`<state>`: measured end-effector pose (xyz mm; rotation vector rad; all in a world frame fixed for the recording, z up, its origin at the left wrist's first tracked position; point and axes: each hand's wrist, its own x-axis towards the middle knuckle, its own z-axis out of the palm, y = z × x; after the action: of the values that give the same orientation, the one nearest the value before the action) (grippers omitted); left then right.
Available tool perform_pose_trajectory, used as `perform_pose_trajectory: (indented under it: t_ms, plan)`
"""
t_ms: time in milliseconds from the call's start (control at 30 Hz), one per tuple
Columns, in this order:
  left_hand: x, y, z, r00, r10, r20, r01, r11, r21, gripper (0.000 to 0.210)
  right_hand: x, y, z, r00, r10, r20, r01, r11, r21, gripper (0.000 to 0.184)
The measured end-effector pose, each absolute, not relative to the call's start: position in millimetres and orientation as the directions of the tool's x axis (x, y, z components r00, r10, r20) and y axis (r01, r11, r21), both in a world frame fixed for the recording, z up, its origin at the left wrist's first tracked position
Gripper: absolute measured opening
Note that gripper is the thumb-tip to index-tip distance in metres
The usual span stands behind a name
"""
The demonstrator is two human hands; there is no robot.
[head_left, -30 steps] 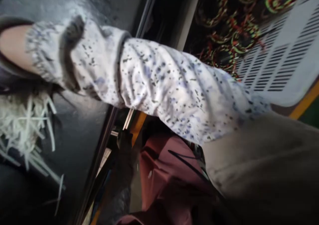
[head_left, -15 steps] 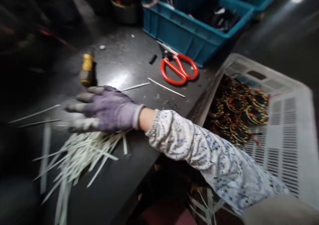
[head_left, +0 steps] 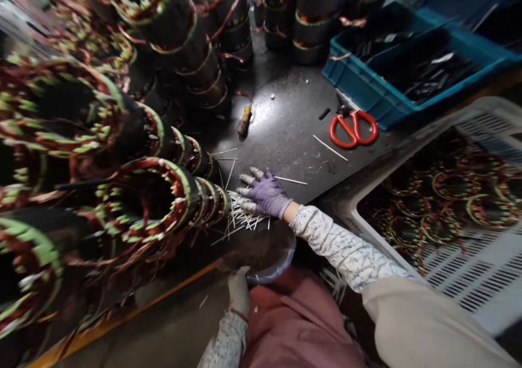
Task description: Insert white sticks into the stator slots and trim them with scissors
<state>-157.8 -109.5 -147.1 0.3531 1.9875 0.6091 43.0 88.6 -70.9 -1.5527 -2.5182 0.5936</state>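
My right hand (head_left: pixel 264 194), in a purple glove with greyed fingertips, lies with fingers spread on a pile of thin white strips (head_left: pixel 244 216) on the dark table. Below the table edge, my left hand (head_left: pixel 240 291), in a pale glove, is closed on the rim of a clear plastic basin (head_left: pixel 290 256). The basin is tucked against the table edge under the strips, close to my lap. Most of the left fingers are hidden behind its rim.
Stacked motor stators (head_left: pixel 150 199) with copper windings crowd the left side. A yellow-handled screwdriver (head_left: pixel 244 122) and red-handled scissors (head_left: pixel 354 128) lie farther back. Behind them stands a teal bin (head_left: pixel 367 99) of dark pieces; a white crate (head_left: pixel 481 281) holds wound coils at right.
The view has swung left and pulled back, bringing the stators, my left hand and the basin into sight. My right hand stays spread over the strips.
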Motion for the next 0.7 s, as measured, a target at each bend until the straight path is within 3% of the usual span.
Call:
perform_pose_trajectory:
  t_ms: [167,333,433,533,700]
  plan:
    - [-175,-140,-104,-0.404,0.392,-0.827,-0.24,0.827,0.509,0.02,-8,-9,-55,-0.404,0.891,-0.208,0.829,0.261,-0.494,0.042]
    - [-200,-147,-83,-0.384,0.367,-0.847,-0.308,0.814,0.492,0.016,-49,-84,-39,-0.445,0.868,-0.221,0.79,0.263,-0.554,0.043]
    - [-208,-152,-82,-0.375,0.354,-0.857,-0.339,0.808,0.482,0.019,-36,-47,-27,-0.431,0.899,-0.075,0.756,0.314,-0.574,0.04]
    - [-208,-157,-87,-0.381,0.347,-0.857,-0.365,0.795,0.484,0.024,-12,52,-29,-0.292,0.956,0.014,0.84,0.264,-0.475,0.044]
    - [-204,-156,-98,-0.436,0.328,-0.838,-0.374,0.781,0.5,0.024,-5,143,-59,-0.566,0.819,-0.097,0.785,0.499,-0.368,0.047]
